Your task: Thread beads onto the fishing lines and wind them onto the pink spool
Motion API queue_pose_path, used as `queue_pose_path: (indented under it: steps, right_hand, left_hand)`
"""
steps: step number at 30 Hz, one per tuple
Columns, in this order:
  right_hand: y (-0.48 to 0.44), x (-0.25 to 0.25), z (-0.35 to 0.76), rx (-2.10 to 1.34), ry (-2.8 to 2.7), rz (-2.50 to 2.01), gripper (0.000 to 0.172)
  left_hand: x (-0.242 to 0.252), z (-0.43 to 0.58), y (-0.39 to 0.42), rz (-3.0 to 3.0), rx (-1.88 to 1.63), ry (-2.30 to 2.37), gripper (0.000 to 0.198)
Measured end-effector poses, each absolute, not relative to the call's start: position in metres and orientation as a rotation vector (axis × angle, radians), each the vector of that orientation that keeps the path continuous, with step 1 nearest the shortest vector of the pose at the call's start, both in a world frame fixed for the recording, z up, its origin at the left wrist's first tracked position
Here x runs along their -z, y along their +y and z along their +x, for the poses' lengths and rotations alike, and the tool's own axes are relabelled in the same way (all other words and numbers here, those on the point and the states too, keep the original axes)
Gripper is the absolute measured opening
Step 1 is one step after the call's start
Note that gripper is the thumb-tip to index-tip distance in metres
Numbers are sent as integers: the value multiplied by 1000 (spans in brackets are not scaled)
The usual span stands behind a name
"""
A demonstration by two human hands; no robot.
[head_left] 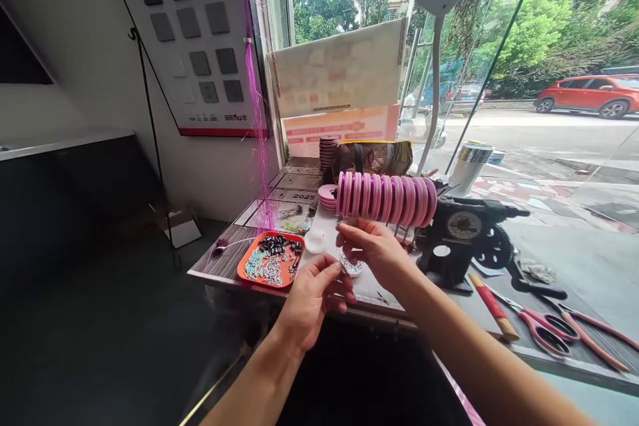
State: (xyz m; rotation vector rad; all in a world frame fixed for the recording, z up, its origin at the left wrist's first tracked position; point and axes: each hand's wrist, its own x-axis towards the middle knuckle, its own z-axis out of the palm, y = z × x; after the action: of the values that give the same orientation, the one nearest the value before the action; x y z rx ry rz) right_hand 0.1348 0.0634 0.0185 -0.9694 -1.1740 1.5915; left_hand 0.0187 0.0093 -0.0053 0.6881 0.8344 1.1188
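Note:
My left hand [310,299] is closed with thumb and fingertips pinched, just above the near edge of the table; whatever it pinches is too fine to make out. Higher and to the right, my right hand [377,253] also pinches, its fingertips just below the near left end of a row of pink spools [384,198]. The row sits on the shaft of a black hand-cranked winder [462,233]. Beside my left hand lies an orange tray [243,271] of small black, green and silver parts. A small dish of silver bits [355,269] is partly hidden behind my hands.
A round white lid or dish [314,241] and stacked pink discs [327,194] stand behind my hands. Scissors [546,333], pliers [594,333] and a red-wrapped stick [492,303] lie at right. Purple strands [257,100] hang at the left of the window.

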Motion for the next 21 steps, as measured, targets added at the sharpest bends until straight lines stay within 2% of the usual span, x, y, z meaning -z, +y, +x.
queue_pose_path:
  steps: [21]
  right_hand:
    - [62, -12, 135, -1577, -1260, -1017, 20]
  left_hand:
    - [22, 15, -29, 485, -1066, 778, 16]
